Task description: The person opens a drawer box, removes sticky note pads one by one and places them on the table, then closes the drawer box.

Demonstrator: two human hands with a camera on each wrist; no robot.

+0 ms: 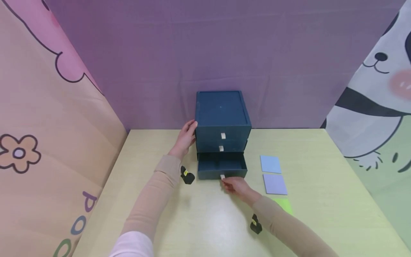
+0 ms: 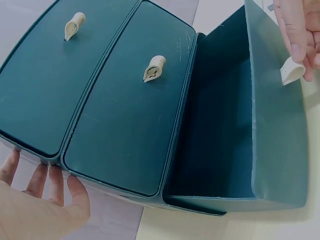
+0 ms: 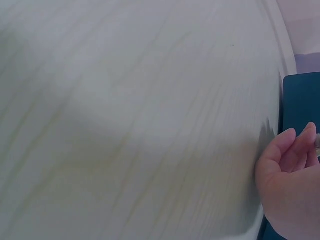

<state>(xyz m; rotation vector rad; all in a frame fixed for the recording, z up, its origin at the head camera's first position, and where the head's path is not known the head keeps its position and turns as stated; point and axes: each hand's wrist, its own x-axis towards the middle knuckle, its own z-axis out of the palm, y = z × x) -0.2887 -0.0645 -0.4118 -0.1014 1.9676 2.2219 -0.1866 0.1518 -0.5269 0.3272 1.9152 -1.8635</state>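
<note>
A dark blue chest of drawers (image 1: 221, 109) stands at the back of the table, its small pull tabs cream-coloured. Its bottom drawer (image 1: 208, 175) is pulled out, and no contents show inside. My right hand (image 1: 237, 187) pinches the cream pull tab (image 2: 292, 71) on that drawer's front. Against the left side of the chest, my left hand (image 1: 186, 137) rests with fingers extended, as the left wrist view (image 2: 45, 205) also shows. The upper drawer (image 2: 55, 65) and middle drawer (image 2: 130, 105) are closed. Only part of my right hand (image 3: 292, 185) appears in the right wrist view.
Blue (image 1: 270, 164), purple (image 1: 275, 184) and green (image 1: 283, 205) square sheets lie in a column on the table to the right. Two small black pieces (image 1: 187, 175) with yellow marks show beside my forearms. A purple curtain (image 1: 205, 53) hangs behind the table.
</note>
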